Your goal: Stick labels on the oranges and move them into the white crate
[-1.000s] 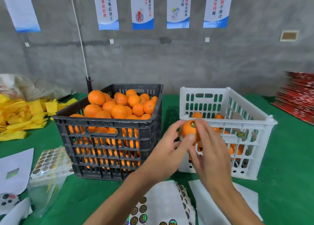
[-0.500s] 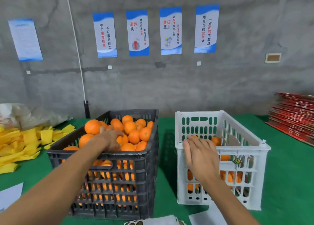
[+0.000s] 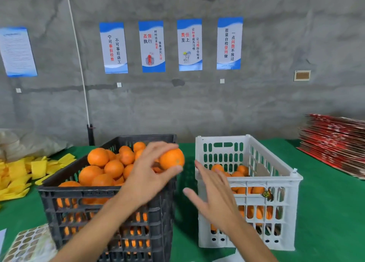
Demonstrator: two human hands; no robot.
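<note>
My left hand (image 3: 150, 174) holds an orange (image 3: 172, 159) by the fingertips above the right rim of the black crate (image 3: 106, 194), which is heaped with oranges (image 3: 110, 166). No label shows on the held orange. My right hand (image 3: 215, 198) is empty, fingers spread, in front of the left wall of the white crate (image 3: 248, 184). Several oranges (image 3: 237, 172) lie low inside the white crate. A sticker sheet (image 3: 29, 244) lies at the lower left.
Both crates stand side by side on a green table (image 3: 331, 212) against a grey wall. Yellow cloths (image 3: 23, 172) are piled at the left. A stack of red flat cartons (image 3: 335, 143) sits at the far right. One label (image 3: 267, 194) sticks on the white crate's front.
The labelled orange went from my right hand into the white crate. My left hand reached into the black crate and lifted out a fresh orange. My right hand drew back out of the white crate.
</note>
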